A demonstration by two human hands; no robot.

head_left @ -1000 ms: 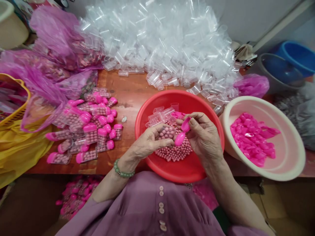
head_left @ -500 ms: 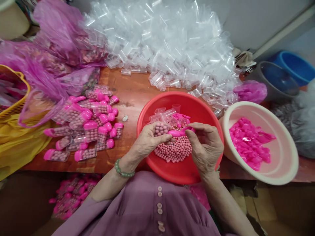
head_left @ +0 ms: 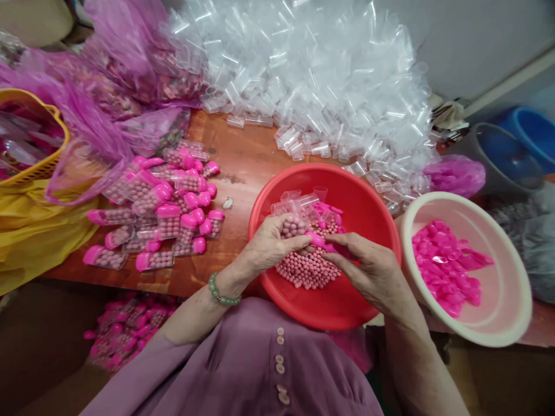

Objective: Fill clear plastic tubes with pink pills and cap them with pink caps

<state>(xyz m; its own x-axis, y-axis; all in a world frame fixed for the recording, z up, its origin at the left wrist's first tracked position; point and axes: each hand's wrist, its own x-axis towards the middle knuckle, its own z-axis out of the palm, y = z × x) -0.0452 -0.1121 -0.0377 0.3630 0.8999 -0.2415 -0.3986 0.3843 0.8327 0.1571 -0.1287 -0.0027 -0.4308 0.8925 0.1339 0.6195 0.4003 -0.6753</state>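
left hand grips tube | right hand pinches cap at tube's mouth | both above red bowl centre, rim well clear

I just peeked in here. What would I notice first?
A huge heap of clear plastic tubes fills the back of the table. In front, both hands meet over a red bowl of small pink balls. A pale bowl of bright pink caps sits to the right.
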